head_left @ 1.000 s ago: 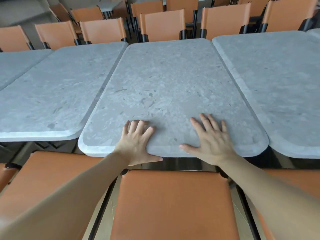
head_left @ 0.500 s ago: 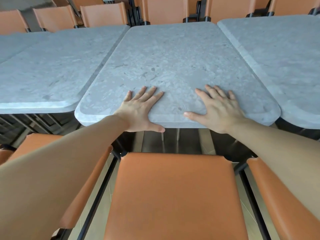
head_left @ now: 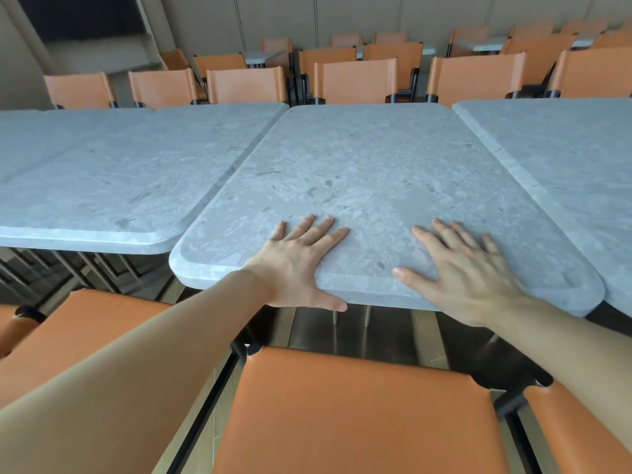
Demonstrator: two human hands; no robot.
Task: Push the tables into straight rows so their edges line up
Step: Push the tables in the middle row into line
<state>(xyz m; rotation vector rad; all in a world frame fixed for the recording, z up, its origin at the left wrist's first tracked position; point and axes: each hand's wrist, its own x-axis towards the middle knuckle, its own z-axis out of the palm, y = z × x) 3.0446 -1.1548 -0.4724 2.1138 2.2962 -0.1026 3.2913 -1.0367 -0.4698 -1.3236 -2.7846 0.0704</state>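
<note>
Here, two flat hands press one of three grey tables.
Left hand (head_left: 301,265) and right hand (head_left: 468,271) lie spread, gripping nothing, on the middle table (head_left: 369,172).

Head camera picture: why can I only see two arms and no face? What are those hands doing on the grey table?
The camera sits on the person's head and looks down, so you see only their arms. Both hands lie flat, fingers spread, near the front edge of the middle table: the left hand and the right hand. They hold nothing; they press on the top. The left table has its front edge set further back. An orange chair seat is just below.
</note>
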